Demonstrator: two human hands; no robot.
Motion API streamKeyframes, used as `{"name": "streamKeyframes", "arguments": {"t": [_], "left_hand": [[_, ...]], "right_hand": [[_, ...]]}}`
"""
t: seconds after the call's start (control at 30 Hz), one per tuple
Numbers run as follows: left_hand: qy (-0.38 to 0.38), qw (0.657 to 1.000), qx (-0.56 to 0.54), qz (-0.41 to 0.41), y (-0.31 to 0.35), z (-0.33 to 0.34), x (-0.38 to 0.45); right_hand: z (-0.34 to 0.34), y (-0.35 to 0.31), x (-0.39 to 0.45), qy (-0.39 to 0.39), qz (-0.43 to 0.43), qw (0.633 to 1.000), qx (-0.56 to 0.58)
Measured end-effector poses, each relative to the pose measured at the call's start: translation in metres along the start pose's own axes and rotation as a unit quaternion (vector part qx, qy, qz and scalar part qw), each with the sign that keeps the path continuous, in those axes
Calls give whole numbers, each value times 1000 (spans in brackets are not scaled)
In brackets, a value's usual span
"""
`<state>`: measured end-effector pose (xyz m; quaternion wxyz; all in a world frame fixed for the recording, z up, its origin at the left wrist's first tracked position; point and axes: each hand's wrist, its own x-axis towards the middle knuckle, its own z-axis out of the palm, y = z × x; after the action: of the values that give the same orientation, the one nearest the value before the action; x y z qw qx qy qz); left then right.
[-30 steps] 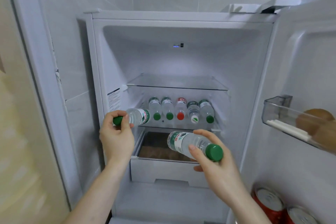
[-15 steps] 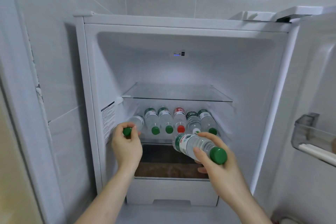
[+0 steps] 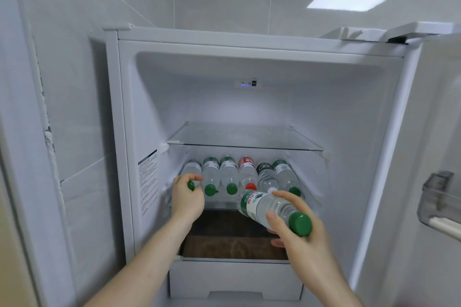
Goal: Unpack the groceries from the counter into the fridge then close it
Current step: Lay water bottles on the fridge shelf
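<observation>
Fridge open; six bottles lie on lower shelf. Left hand grips leftmost bottle's cap. Right hand holds seventh bottle, unplaced. Door unclosed.

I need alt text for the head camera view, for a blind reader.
The left hand lays a water bottle beside six others on the lower shelf of an open fridge; the right hand holds another green-capped bottle ready.

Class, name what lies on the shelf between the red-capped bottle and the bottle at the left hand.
Head view: two green-capped bottles lie side by side there.
</observation>
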<state>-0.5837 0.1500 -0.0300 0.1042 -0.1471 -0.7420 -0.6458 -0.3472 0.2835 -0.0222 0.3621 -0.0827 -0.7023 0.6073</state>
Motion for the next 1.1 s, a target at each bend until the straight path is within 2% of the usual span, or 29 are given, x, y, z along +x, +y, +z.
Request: {"name": "streamKeyframes", "arguments": {"t": [0.23,0.43,0.77,1.1], "left_hand": [[-61,996,40,-59,-13,1,12],[-103,990,77,-58,-10,-1,15],[-128,983,135,-8,2,-21,3],[-144,978,131,77,35,-40,-17]], "right_hand": [[0,-7,2,8,-2,1000,22],[3,-12,0,23,-26,999,21],[-7,-25,8,53,-65,995,51],[-4,-1,18,102,-42,993,46]]}}
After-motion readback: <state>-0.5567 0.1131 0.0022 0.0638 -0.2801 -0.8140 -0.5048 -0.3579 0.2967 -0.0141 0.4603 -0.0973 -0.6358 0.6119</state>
